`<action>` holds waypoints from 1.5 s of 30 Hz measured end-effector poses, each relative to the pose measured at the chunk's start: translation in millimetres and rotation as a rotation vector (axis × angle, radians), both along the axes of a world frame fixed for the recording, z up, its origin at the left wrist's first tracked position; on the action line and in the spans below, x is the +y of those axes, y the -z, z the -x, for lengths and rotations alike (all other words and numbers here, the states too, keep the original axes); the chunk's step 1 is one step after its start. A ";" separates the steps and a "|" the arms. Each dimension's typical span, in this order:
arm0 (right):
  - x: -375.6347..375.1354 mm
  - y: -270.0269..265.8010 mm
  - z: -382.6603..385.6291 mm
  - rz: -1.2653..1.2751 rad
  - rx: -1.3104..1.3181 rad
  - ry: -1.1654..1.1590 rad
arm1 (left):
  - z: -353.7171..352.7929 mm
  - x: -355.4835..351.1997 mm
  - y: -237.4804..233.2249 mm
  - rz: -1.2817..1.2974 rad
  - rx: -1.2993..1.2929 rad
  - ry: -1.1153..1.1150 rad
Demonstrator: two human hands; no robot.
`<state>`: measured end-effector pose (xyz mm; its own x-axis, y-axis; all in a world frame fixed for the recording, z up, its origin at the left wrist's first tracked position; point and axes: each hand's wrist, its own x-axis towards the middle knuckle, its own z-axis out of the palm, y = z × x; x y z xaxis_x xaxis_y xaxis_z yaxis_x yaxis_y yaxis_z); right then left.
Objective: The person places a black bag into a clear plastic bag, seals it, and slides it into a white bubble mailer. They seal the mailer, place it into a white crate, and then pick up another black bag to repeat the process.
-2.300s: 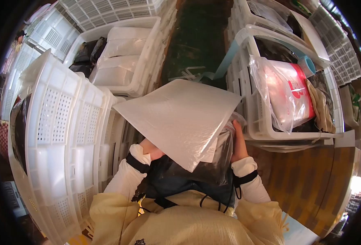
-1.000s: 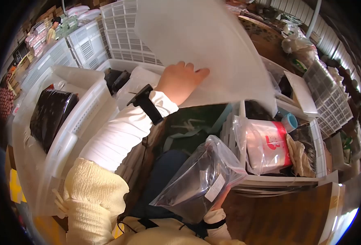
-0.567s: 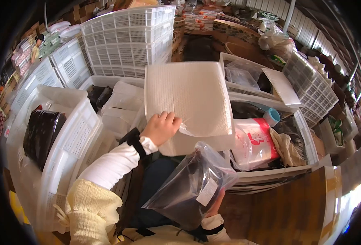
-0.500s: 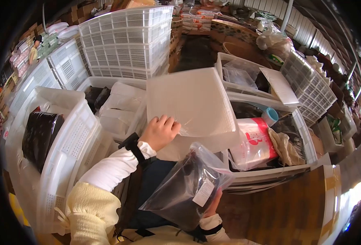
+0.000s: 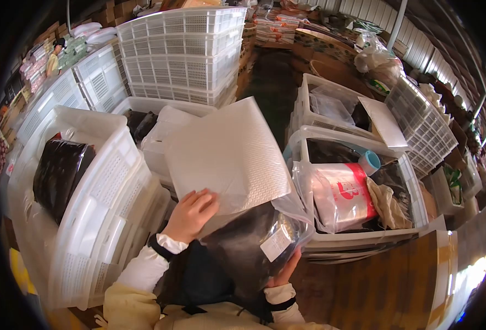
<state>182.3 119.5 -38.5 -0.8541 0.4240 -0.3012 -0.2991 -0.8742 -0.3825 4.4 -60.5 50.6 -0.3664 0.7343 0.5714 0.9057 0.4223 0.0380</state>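
Left hand (image 5: 190,216) pinches the flat white textured sheet (image 5: 212,157), prob light and bendy so edges work best, while right hand (image 5: 282,273) touches the clear plastic dark-filled bag (image 5: 240,239), can't tell its grip.

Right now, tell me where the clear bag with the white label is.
In the head view, the clear bag is low near centre, in the right hand, just below the white sheet that the left hand holds.
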 end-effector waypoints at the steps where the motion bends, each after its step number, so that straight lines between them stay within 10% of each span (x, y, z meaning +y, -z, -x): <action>1: 1.5 8.9 0.6 0.019 0.053 -0.011 | -7.3 -6.0 2.5 -0.004 -0.080 -0.032; 28: -21.9 -9.5 33.7 -0.030 0.133 0.043 | -72.0 58.5 -19.4 -0.392 -0.077 -0.302; 39: -12.4 -12.3 32.8 0.013 0.176 0.072 | -105.3 15.5 8.1 -0.351 0.003 0.017; 42: -10.4 -10.5 31.5 0.066 0.182 0.057 | -108.6 12.3 14.6 -1.258 -0.697 -0.155; 45: -13.2 -8.4 31.4 0.053 0.206 0.034 | -90.7 0.9 22.3 -1.497 -1.742 0.411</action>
